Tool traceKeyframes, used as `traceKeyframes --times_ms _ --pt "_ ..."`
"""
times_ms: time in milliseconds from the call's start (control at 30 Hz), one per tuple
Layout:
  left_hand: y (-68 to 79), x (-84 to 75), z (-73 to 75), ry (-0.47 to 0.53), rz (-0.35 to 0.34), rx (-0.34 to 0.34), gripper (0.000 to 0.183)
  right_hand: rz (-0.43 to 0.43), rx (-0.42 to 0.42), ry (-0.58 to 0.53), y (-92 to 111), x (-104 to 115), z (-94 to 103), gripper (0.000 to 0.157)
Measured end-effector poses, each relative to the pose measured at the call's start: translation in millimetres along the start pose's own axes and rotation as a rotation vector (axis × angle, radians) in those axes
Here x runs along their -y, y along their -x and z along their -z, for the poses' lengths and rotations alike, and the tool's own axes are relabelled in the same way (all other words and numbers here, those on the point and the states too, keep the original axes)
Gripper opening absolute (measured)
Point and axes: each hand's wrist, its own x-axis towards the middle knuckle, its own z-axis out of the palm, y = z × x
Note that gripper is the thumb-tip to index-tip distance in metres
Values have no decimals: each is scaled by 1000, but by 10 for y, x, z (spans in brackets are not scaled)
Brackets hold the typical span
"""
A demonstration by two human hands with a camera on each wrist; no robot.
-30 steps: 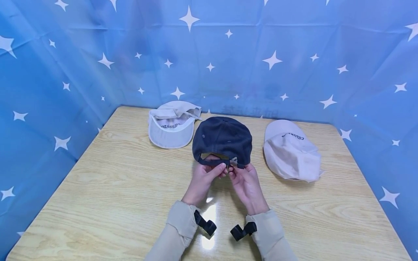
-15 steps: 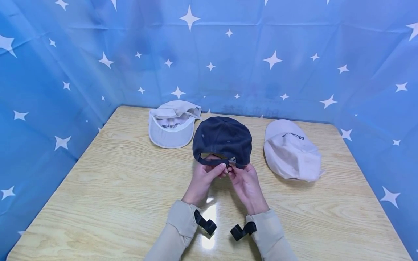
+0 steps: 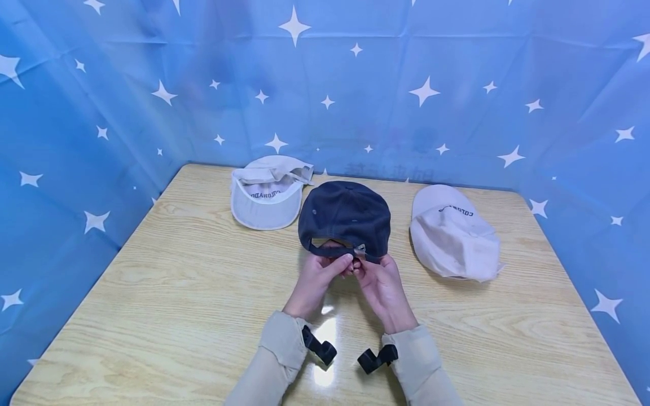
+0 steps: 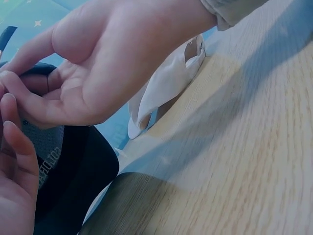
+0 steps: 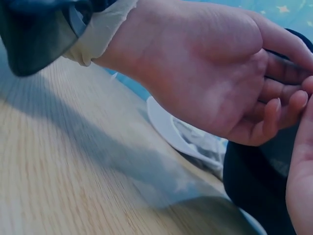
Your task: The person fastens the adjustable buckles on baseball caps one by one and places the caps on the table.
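A dark navy baseball cap is held up in the middle, its back opening facing me. Below the opening runs the adjusting strap with a metal buckle on its right part. My left hand pinches the strap just left of the buckle, thumb in front. My right hand pinches at the buckle. In the left wrist view my right hand hides much of the cap; lettering shows inside it, beneath the fingers. In the right wrist view the strap is mostly hidden behind my left hand.
On the wooden table a white cap lies upturned at the back left, its lettering showing. Another white cap lies on the right, brim toward the back. A blue curtain with white stars stands behind.
The buckle has shifted slightly left, closer to my left thumb. My hands stay almost in place, and the white caps have not moved.
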Motion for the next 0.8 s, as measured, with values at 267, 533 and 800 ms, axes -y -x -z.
traceKeyframes --times_ms 267,533,800 --pt "-76 436 174 65 2 -70 22 -1 37 -45 9 8 -7 17" --pt "-89 434 157 86 2 -92 23 0 21 -49 6 2 -2 15" --pt "-84 427 133 87 29 -94 24 -2 37 -33 -9 -13 -11 14"
